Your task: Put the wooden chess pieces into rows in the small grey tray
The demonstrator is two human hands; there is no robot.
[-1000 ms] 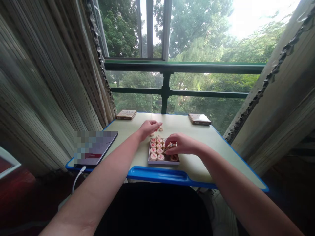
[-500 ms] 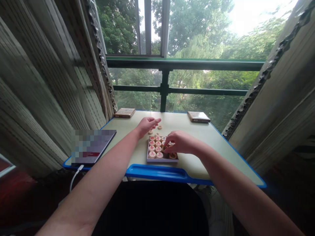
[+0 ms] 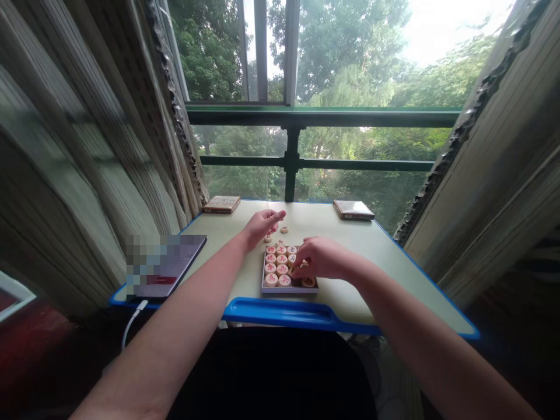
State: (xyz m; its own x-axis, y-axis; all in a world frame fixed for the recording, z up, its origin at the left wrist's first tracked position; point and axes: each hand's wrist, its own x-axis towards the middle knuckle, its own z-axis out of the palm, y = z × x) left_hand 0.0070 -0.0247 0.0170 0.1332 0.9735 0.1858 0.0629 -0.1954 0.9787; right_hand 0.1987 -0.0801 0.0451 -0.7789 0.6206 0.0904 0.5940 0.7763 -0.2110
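Note:
A shallow open box (image 3: 289, 290) stands near the front of the table, with rows of round wooden Chinese chess pieces (image 3: 282, 269) in it, marked in red and dark characters. My right hand (image 3: 322, 256) reaches over the box's right side, its thumb and fingers closed on a Chinese chess piece (image 3: 293, 272) in the third column. Part of the right columns is hidden under that hand. Beyond the box, my left hand (image 3: 262, 226) hovers with curled fingers pressed together; what they hold, if anything, is hidden. Loose pieces (image 3: 284, 230) lie on the table beside it.
The pale table (image 3: 385, 274) has a blue rim with a moulded trough (image 3: 280, 311) at the front. On the left lies a tablet-like device (image 3: 175, 274) with a white cable (image 3: 131, 324). Flat boxes sit in the far left (image 3: 221, 204) and far right (image 3: 354, 210) corners.
The view has tilted slightly, so the table sits a little lower. My right fingers stay at the same spot in the box, and my left hand keeps almost the same pose.

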